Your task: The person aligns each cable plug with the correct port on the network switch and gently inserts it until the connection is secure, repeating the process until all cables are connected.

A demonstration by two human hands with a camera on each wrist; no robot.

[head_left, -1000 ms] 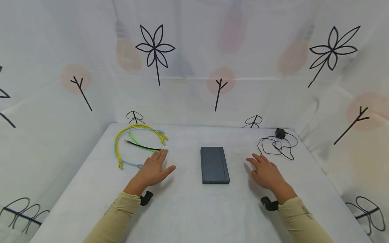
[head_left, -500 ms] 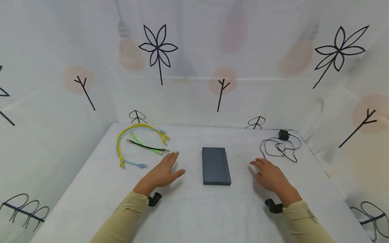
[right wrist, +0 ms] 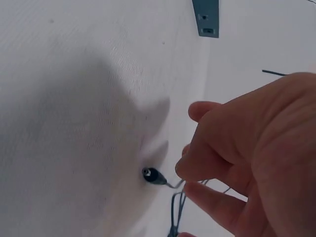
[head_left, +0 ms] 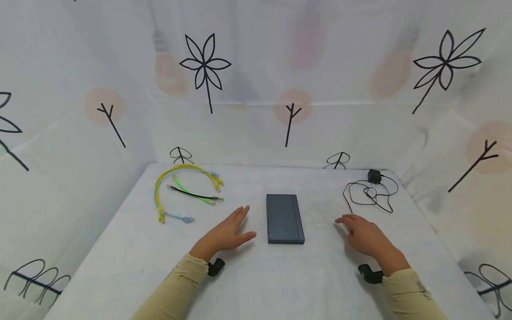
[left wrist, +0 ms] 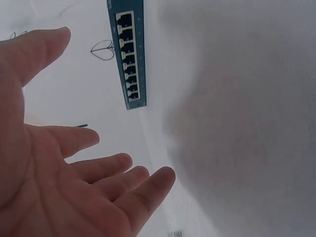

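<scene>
A dark blue-grey network switch (head_left: 285,218) lies flat on the white table between my hands; its row of ports (left wrist: 128,57) shows in the left wrist view. My left hand (head_left: 226,233) is just left of the switch, fingers spread, touching nothing. My right hand (head_left: 366,238) hovers at the near end of a black power adapter's cord (head_left: 370,195). In the right wrist view the cord's barrel plug (right wrist: 154,176) sits close to my loosely bent fingers (right wrist: 202,163). The thumb stands apart from them, and no grip on the cord shows.
Yellow network cables (head_left: 182,167) and a light blue one (head_left: 176,216) curve at the table's back left. A green cable (head_left: 178,182) and a black cable (head_left: 192,193) lie crossed there. The adapter block (head_left: 374,176) lies back right. Patterned white cloth walls (head_left: 248,133) stand behind.
My left hand has moved right, away from the cables and closer to the switch. My right hand has shifted slightly right and nearer to me. The switch stays put.
</scene>
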